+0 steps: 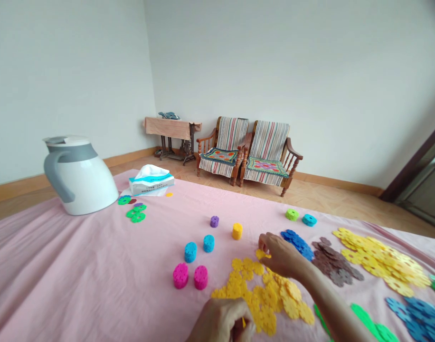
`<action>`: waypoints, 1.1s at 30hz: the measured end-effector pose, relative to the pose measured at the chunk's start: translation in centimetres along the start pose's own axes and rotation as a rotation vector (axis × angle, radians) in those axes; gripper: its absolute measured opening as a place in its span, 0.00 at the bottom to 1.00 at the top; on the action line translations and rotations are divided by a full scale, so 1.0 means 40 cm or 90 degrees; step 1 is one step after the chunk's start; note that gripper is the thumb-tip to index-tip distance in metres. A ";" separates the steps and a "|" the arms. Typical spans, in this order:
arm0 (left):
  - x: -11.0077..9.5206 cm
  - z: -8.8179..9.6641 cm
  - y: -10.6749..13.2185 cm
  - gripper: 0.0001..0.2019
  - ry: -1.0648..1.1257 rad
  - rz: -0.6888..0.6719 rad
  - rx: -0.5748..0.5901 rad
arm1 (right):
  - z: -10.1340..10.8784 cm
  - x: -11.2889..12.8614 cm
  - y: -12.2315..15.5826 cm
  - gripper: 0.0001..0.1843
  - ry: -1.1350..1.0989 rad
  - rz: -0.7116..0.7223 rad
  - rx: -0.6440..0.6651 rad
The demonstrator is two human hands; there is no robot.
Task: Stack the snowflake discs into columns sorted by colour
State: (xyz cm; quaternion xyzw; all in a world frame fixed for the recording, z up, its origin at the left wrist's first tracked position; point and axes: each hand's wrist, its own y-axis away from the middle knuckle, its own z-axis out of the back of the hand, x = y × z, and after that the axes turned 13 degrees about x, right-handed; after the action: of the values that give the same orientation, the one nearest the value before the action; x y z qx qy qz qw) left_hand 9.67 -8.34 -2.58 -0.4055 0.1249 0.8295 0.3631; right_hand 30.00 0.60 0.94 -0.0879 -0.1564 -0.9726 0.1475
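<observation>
Over the heap of yellow flower-shaped plastic discs [255,292], my right hand [279,254] reaches in from the right. Its thumb and fingers are closed on a yellow disc [260,254] at the heap's far edge. My left hand [221,320] is at the near edge of the same heap, fingers curled closed. A sliver of yellow shows between its fingers; the rest of what it holds is hidden. Beyond the heap stands a short yellow stack [237,231]. Left of it are a purple stack [214,221], two light-blue stacks [190,252] and two pink stacks [181,276].
Right of my right hand lie dark-blue [297,244], brown [333,261] and more yellow discs [384,259]. Lime [292,214] and teal stacks [309,220] stand behind. On the pink cloth [96,266] are a white jug [84,175], tissue pack [151,183] and green discs [136,213].
</observation>
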 end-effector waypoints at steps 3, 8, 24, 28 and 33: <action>-0.001 0.000 0.000 0.07 -0.017 -0.002 -0.003 | -0.004 0.015 -0.004 0.12 0.031 -0.012 -0.009; -0.001 0.003 0.001 0.07 -0.024 0.003 0.001 | -0.005 0.027 -0.008 0.13 0.054 -0.014 -0.022; 0.002 -0.001 0.003 0.07 -0.027 -0.020 0.001 | -0.023 0.037 -0.039 0.06 -0.041 0.029 -0.234; 0.004 0.000 0.002 0.07 -0.015 -0.009 0.007 | -0.024 0.041 -0.057 0.06 -0.169 0.029 -0.326; 0.005 -0.002 0.002 0.09 -0.004 0.001 0.004 | -0.032 0.031 -0.071 0.12 -0.314 0.008 -0.283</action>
State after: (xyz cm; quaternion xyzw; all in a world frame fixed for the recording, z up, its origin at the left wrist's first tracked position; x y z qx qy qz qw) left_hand 9.57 -8.34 -2.81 -0.4019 0.1266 0.8306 0.3641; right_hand 27.78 2.43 -0.76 -0.3521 0.0293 -0.9314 0.0882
